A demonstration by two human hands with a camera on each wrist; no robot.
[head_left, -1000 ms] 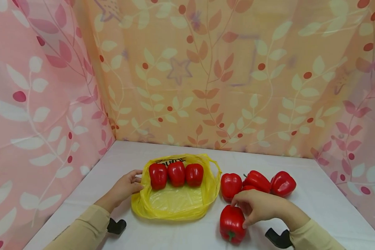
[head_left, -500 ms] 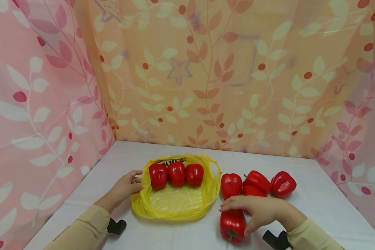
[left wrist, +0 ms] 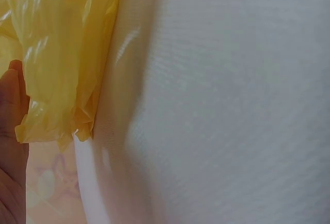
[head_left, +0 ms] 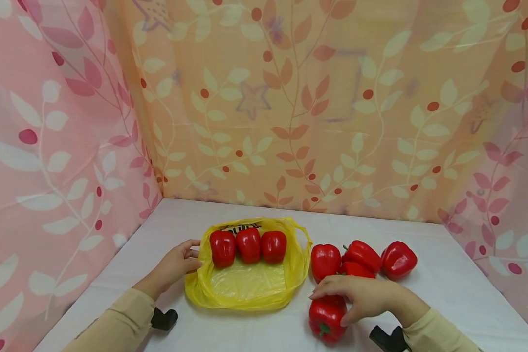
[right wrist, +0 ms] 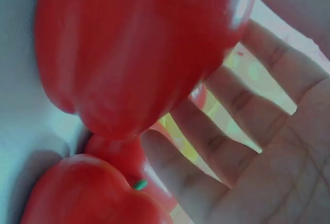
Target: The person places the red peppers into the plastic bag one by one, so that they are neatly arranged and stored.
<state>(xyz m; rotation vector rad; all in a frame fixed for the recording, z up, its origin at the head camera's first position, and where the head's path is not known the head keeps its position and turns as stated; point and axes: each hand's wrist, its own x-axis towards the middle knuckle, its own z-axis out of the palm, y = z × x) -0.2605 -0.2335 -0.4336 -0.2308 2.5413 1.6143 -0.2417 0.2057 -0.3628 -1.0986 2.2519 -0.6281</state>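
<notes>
A yellow plastic bag (head_left: 246,293) lies spread with its mouth open, and three red bell peppers (head_left: 248,245) sit in a row inside it. My left hand (head_left: 176,264) holds the bag's left edge between thumb and fingers; the left wrist view shows the bag's crumpled side (left wrist: 56,69) beside that hand. My right hand (head_left: 365,296) grips another red bell pepper (head_left: 326,325), fingers over its top and thumb on its right side. The pepper's green stem end faces me. In the right wrist view, this pepper (right wrist: 134,48) fills the upper part, with spread fingers behind it.
Several more red bell peppers (head_left: 362,255) lie right of the bag, just beyond my right hand. The table has a white cover (head_left: 229,332). Patterned cloth stands at the back (head_left: 255,161) and along both sides.
My right hand has shifted its fingers over the near pepper's top, and its thumb has closed on the side. The pepper has tilted slightly. My left hand and the bag have stayed put.
</notes>
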